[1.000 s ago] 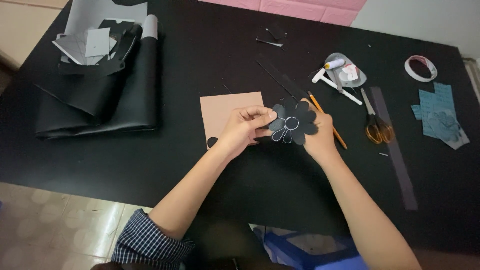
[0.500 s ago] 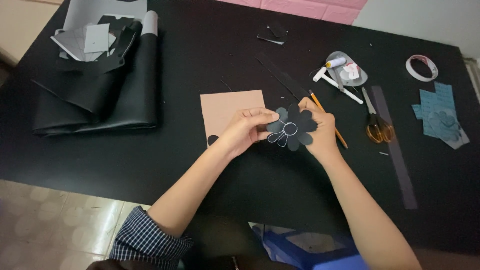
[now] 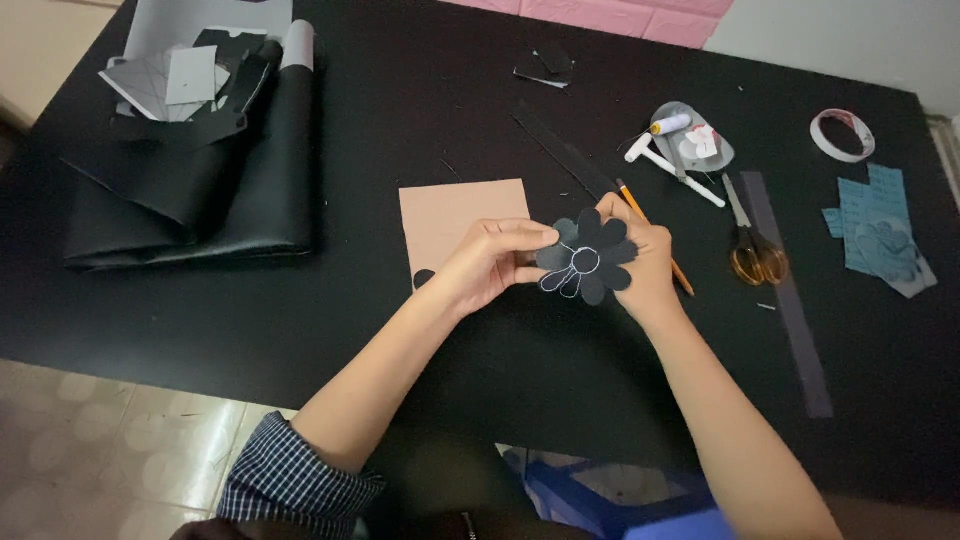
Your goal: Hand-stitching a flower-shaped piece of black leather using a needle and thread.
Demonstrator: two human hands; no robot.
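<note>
On the black table (image 3: pixel 400 120) there is one dark flower-shaped cutout (image 3: pixel 586 258), one tan sheet of card (image 3: pixel 455 215), one pair of scissors (image 3: pixel 752 245) with amber handles, one pencil (image 3: pixel 655 232), one roll of tape (image 3: pixel 842 133), one long dark strip (image 3: pixel 790 300) and one pile of folded black material (image 3: pixel 190 195) at the far left with a few grey and black scraps lying on top. Two hands work in the middle. The left hand (image 3: pixel 488 265) has its fingers curled in, with thumb and fingertips pinching the left edge of the flower cutout. The right hand (image 3: pixel 648 262) is cupped behind the cutout's right side, fingers closed around its petals, so both hands hold the one piece between them, lifted just above the table, near the tan sheet's right edge. The cutout is black, with rounded petals spread about a centre; pale outlines mark a small ring in the middle and the loops of the lower petals. The pencil lies slantwise just behind the right hand, and the scissors rest further right, beside the long strip.
</note>
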